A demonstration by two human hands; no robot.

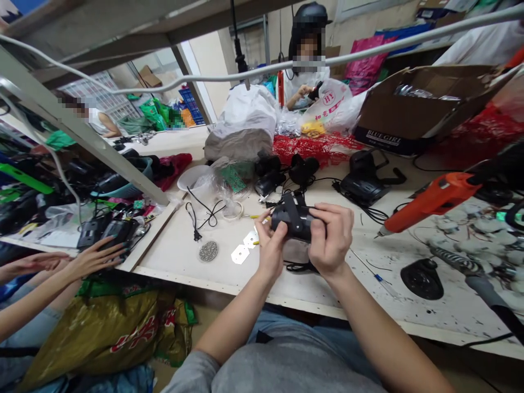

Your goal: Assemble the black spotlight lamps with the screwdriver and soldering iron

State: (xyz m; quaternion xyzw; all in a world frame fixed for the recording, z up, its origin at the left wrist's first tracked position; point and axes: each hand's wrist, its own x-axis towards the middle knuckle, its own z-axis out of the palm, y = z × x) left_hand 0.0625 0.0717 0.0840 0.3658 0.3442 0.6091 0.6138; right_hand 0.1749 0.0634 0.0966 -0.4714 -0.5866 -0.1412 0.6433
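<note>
**Black housing [292, 217] gripped in both hands**

It is held just above the surface [172, 267], near the front edge and around the middle. The left hand [268, 245] grasps its near side with the fingertips, and the right hand [331, 237] clasps the other end. Cords [301, 267] trail beneath. Metal plates [243, 245] lie just left; an orange glue gun [429, 202] lies right.

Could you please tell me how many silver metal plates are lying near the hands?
2 silver metal plates. Both lie on the white workbench left of the left hand: one nearer the front edge, one just beyond it. More may be hidden.
</note>
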